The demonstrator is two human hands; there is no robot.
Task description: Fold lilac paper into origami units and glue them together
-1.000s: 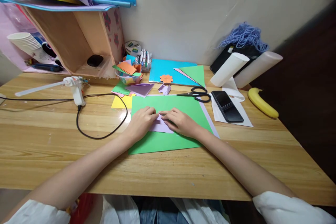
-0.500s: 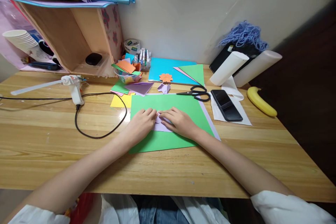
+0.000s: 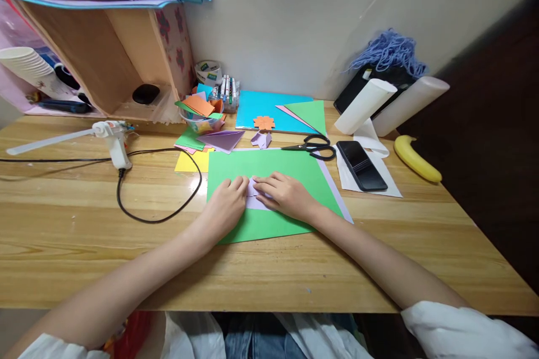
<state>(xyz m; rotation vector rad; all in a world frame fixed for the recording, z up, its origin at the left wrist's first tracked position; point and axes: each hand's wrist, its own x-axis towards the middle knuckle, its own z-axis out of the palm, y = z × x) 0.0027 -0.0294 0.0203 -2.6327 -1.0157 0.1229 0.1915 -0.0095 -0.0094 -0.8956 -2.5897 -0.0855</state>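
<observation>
A small piece of folded light purple paper (image 3: 256, 203) lies on a large green sheet (image 3: 261, 225). My left hand (image 3: 228, 200) has its curled fingers closed at the paper's left side. From the right, my right hand (image 3: 287, 196) grips the same paper, its fingertips at the upper edge and its thumb lower down. Both hands cover the sides of the paper, so its full outline is hidden. Beyond the green sheet are a folded purple flower piece (image 3: 261, 140), a flat purple folded paper (image 3: 223, 140) and black-handled scissors (image 3: 314, 147).
A white glue gun (image 3: 115, 146) with a looping black cable stands left. Behind are a tub of paper scraps (image 3: 200, 118), a blue sheet (image 3: 248, 109) and an orange paper flower (image 3: 264, 122). A phone (image 3: 361, 165), white rolls (image 3: 365, 106) and a banana (image 3: 416, 158) sit right.
The view has shifted slightly. Both hands stay on the purple paper in nearly the same pose, with only slight finger movement.
</observation>
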